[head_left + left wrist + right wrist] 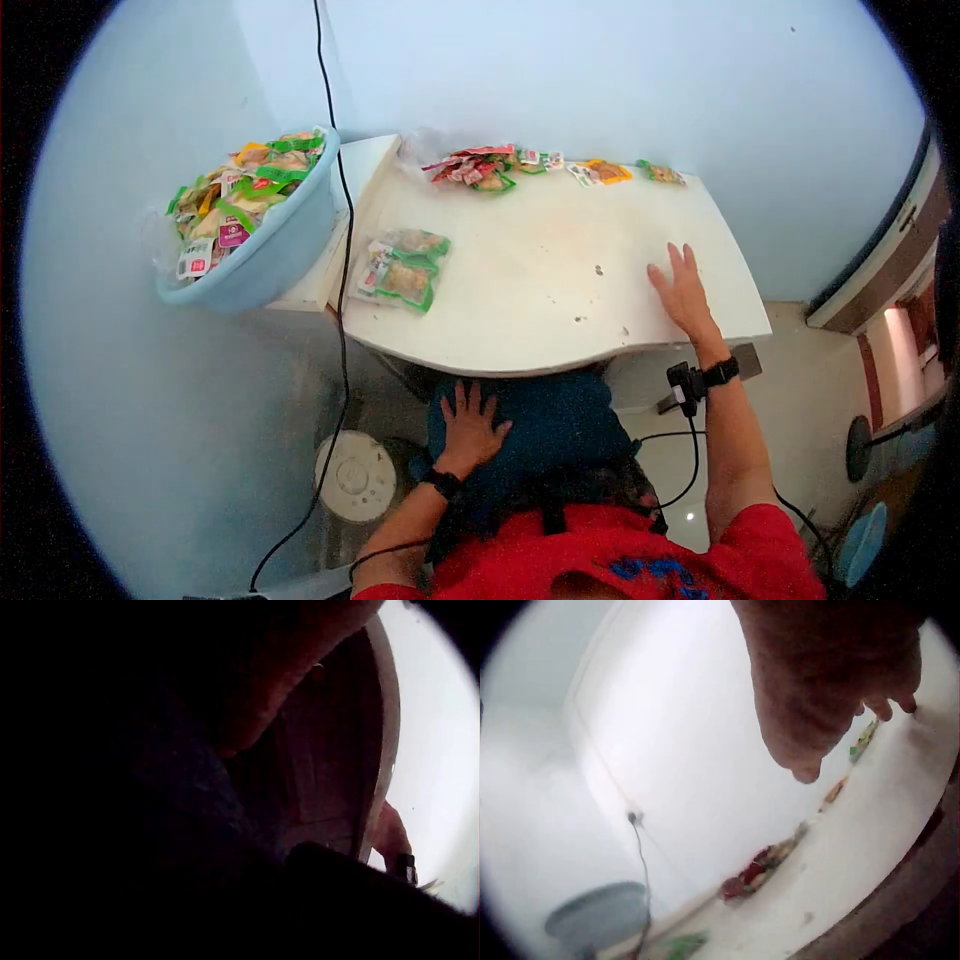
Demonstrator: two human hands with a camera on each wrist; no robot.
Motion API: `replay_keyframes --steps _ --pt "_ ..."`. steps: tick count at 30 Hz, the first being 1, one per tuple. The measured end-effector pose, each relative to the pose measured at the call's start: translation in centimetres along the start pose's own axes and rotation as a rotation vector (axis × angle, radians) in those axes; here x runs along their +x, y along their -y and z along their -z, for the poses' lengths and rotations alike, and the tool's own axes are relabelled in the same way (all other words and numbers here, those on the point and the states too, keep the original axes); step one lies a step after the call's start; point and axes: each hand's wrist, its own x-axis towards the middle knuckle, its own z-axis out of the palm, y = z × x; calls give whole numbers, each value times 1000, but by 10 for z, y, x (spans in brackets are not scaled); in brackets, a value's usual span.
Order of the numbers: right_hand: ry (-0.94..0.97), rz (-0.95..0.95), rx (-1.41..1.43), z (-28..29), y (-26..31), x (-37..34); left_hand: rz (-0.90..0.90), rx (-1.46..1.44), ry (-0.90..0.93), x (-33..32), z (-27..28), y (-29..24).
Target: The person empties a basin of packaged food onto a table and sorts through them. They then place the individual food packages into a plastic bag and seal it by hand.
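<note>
My left hand (474, 434) rests on the dark trousers (560, 415) over the lap, fingers spread and holding nothing. Toward the right end of the white table (520, 270), my right hand (686, 299) is over the tabletop with its fingers extended and nothing in its grasp. In the right wrist view that hand (825, 690) appears from behind, its fingertips close to the table. Clear packets with green edges (405, 272) lie at the table's left front. The left wrist view is mostly dark, with part of the left hand (277, 682) along the top.
A blue basin (270, 262) heaped with snack packets stands at the left. Along the back edge are a pile of red and green packets (480, 166), an orange packet (601, 172) and a small green packet (662, 174). A black cable (347, 240) hangs past the table's left side.
</note>
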Motion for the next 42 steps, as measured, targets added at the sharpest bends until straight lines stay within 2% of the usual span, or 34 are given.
replay_keyframes --steps 1,2,5,10,13,14,17,18,21,24,28,29,31,34,37,38,42 --pt "92 9 -52 -5 7 6 -13 88 25 0 -1 -1" --pt "177 -12 -194 -4 15 8 -33 49 -53 0 -6 2" --pt "247 22 -401 -7 22 7 36 -143 -149 2 -13 14" --pt "255 38 -363 -5 18 8 243 -282 -281 6 -30 28" --pt "252 16 -325 -5 18 9 241 -233 -236 10 -30 35" --pt "235 7 -293 -5 15 9 321 -351 -104 17 -5 36" --pt "225 30 -265 -4 16 9 220 -260 -281 19 -6 47" --pt "226 28 -264 -3 17 8 236 -258 -227 19 -6 51" --pt "226 32 -274 -3 19 10 282 -241 -294 18 -29 63" --pt "220 51 -304 -2 16 8 466 -303 -208 14 -9 62" --pt "175 112 -306 -6 12 2 518 -253 -254 9 -19 72" --pt "170 130 -310 -5 14 3 446 -320 -359 7 -13 74" --pt "209 61 -319 -8 12 3 542 -323 -276 4 -5 67" --pt "206 46 -343 -13 6 6 545 -236 -306 1 -29 60" --pt "204 75 -321 -14 -1 10 517 -223 -325 -7 -26 51" --pt "191 92 -307 -16 -4 9 434 -260 -452 -10 -33 53" --pt "185 122 -272 -17 -15 9 430 -285 -202 -19 -25 53"
